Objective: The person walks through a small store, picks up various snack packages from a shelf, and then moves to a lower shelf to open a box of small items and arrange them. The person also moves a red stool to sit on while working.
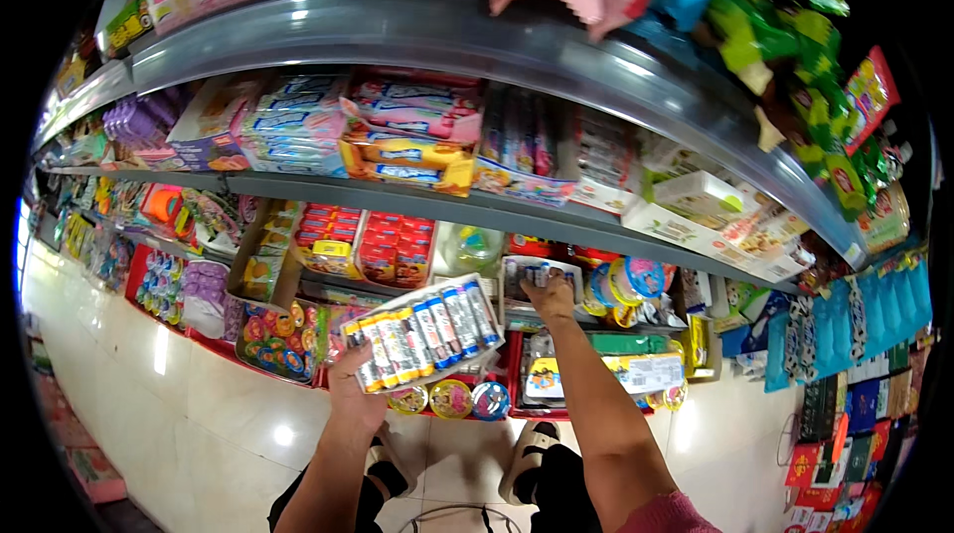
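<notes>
My left hand (356,384) grips the left end of a shallow white box (425,332) that holds a row of wrapped tubes with yellow, blue and silver ends. My right hand (551,296) reaches into a small white carton (514,298) on the low shelf, its fingers on small silver and blue wrapped pieces; whether they grip one I cannot tell. Left of that carton stand a clear round container (471,246) and red boxes of small packs (395,250). To its right are tubs with blue and yellow lids (642,278).
A grey shelf edge (417,201) runs above both hands, below a broader curved ledge (462,30) with bagged sweets. Red trays (514,384) of packets and round tubs stand low in front. A blue plastic tray (827,339) is at right. My feet stand on the tiled floor (447,473).
</notes>
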The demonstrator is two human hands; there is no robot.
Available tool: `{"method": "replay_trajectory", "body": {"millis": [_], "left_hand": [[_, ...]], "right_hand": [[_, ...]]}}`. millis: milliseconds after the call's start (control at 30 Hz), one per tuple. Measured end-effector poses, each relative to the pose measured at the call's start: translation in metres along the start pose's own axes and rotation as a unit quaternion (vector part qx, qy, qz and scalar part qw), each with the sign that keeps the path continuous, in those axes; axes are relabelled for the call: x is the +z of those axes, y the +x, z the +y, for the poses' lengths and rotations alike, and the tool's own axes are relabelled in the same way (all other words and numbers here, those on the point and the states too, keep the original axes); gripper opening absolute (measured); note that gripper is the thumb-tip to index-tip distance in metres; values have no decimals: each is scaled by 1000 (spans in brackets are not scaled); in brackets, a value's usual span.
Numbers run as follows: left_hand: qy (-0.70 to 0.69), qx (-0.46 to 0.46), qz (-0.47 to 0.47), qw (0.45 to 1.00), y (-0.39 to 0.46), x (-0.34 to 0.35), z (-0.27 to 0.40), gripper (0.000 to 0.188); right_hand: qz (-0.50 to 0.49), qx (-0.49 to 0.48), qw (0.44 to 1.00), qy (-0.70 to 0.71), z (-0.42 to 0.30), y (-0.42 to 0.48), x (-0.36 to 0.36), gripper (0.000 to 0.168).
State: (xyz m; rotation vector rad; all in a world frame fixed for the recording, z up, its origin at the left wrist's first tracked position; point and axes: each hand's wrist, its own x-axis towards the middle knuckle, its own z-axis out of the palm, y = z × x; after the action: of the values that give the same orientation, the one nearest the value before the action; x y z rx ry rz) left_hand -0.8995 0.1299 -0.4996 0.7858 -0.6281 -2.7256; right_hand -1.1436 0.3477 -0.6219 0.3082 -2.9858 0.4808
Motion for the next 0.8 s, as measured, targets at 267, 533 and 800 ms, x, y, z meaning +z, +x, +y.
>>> {"method": "replay_trajectory", "body": {"millis": [267, 533, 800], "left_hand": [[3, 2, 28, 1000, -3, -1, 11, 42], [12, -2, 21, 1000, -1, -1, 8, 41], [18, 9, 21, 1000, -1, -5, 7, 38]], "right_hand": [[-185, 257, 948, -35, -48, 20, 6, 95], [-178, 207, 962, 27, -28, 29, 10, 83], [-233, 285, 927, 70, -10, 31, -1, 75]]}}
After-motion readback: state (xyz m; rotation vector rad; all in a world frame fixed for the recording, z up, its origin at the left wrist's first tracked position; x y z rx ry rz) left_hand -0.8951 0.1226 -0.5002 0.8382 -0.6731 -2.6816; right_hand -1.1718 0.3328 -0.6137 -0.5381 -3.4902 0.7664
